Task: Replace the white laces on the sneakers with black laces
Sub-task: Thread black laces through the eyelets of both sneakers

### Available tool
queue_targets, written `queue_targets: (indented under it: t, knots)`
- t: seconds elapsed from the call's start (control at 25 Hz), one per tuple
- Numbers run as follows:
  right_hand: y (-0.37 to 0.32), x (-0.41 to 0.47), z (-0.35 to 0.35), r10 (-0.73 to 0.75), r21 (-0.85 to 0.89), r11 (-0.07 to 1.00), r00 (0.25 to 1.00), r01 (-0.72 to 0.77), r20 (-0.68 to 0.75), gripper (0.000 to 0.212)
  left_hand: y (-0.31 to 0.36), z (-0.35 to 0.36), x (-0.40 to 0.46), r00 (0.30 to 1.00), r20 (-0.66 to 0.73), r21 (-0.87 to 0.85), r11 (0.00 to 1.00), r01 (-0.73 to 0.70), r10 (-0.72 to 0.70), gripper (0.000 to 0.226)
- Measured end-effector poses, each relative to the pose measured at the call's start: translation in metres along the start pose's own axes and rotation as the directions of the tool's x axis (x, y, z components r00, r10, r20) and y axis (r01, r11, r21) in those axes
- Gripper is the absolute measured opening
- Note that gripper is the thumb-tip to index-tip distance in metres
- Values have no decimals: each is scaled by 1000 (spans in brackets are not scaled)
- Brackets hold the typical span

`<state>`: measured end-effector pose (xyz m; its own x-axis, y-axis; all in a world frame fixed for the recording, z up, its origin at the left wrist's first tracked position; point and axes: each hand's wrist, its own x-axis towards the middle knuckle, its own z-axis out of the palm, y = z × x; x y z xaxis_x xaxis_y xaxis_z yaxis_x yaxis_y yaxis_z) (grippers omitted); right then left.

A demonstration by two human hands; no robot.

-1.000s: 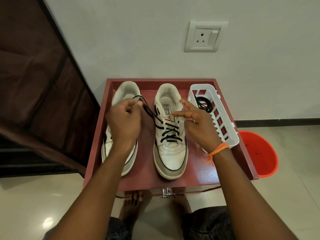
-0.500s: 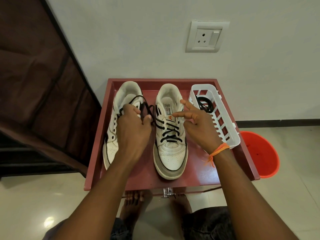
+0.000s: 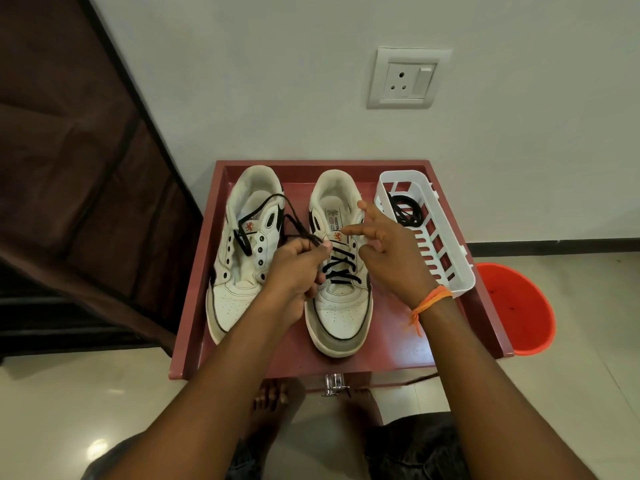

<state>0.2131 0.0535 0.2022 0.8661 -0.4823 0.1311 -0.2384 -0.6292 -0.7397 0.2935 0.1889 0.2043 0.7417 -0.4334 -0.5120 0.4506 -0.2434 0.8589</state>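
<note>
Black flat lace [image 3: 341, 268] was already criss-crossed through the lower eyelets of the right-hand white leather sneaker with the grey toe cap [image 3: 341, 306], which sat on the reddish-brown wooden tabletop [image 3: 398, 351] just beside its twin. The left hand [image 3: 294, 271] had its fingers curled round the loose end of that lace, pinching it near the upper eyelets, and the slack looped back over the tongue of the left-hand white sneaker [image 3: 239, 258], whose eyelets looked empty. The right hand [image 3: 384, 251] hovered over the laced shoe with fingers spread and loose, holding nothing, touching the tongue at most. My worry was that trailing loop: if it snagged on the other shoe's collar, a pull could drag that shoe or twist the lace. Nothing was pinning the shoe firmly either, so a hard tug might have slid it along the tabletop. Easy to skip an eyelet or end up uneven, too. The spare coil of black lace [image 3: 403, 211] lay in the white slotted plastic basket [image 3: 446, 268], with an orange plastic bucket [image 3: 519, 306] on the floor beyond.
</note>
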Motion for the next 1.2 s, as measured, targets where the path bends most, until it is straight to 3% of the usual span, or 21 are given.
queue_targets:
  t: [0.08, 0.2, 0.36, 0.44, 0.52, 0.64, 0.72, 0.8, 0.88, 0.92, 1.0, 1.04, 1.08, 1.2]
  knots:
    - [-4, -2, 1, 17, -54, 998, 1000, -16, 25, 42, 3, 2, -10, 999, 7, -15, 999, -49, 49, 12]
    - [-13, -6, 3, 45, -169, 985, 998, -38, 37, 38, 13, 1, -26, 988, 21, -18, 988, -154, 154, 15]
    - [-36, -16, 5, -47, 34, 998, 995, 50, -85, 30, 34, -2, -60, 929, 71, -30, 931, -363, 364, 23]
    - [-50, -23, 6, -130, 125, 984, 991, 127, 15, 17, 45, -7, -71, 894, 82, -62, 897, -437, 441, 25]
    - [-55, -30, 12, -233, 51, 972, 959, 228, 158, 7, 59, -18, -75, 868, 65, -109, 868, -484, 492, 24]
    - [-46, -41, 25, -294, -102, 933, 894, 346, 338, 21, 79, -41, -72, 834, -53, -174, 818, -549, 549, 22]
    - [-45, -43, 26, -280, -82, 935, 861, 345, 425, 19, 81, -50, -68, 827, -102, -127, 817, -562, 553, 23]
    - [-53, -42, 21, -237, -4, 963, 856, 269, 460, 13, 73, -50, -66, 848, -54, 6, 849, -528, 528, 23]
    - [-63, -38, 13, -61, 240, 970, 921, -36, 384, 23, 60, -43, -61, 884, 51, 144, 873, -467, 464, 24]
    - [-66, -34, 6, 57, 443, 868, 932, -224, 359, 28, 54, -39, -58, 892, 105, 209, 867, -453, 441, 24]
    - [-67, -28, -7, 188, 724, 524, 890, -448, 415, 32, 43, -28, -54, 876, 225, 375, 792, -482, 426, 24]
    - [-63, -27, -12, 208, 757, 428, 869, -494, 449, 36, 39, -21, -53, 861, 291, 452, 733, -509, 418, 25]
    - [-61, -27, -15, 224, 756, 400, 855, -518, 468, 42, 35, -14, -54, 845, 347, 505, 678, -534, 407, 25]
    - [-50, -26, -17, 300, 740, 432, 856, -516, 421, 28, 23, -2, -54, 808, 415, 596, 546, -589, 419, 27]
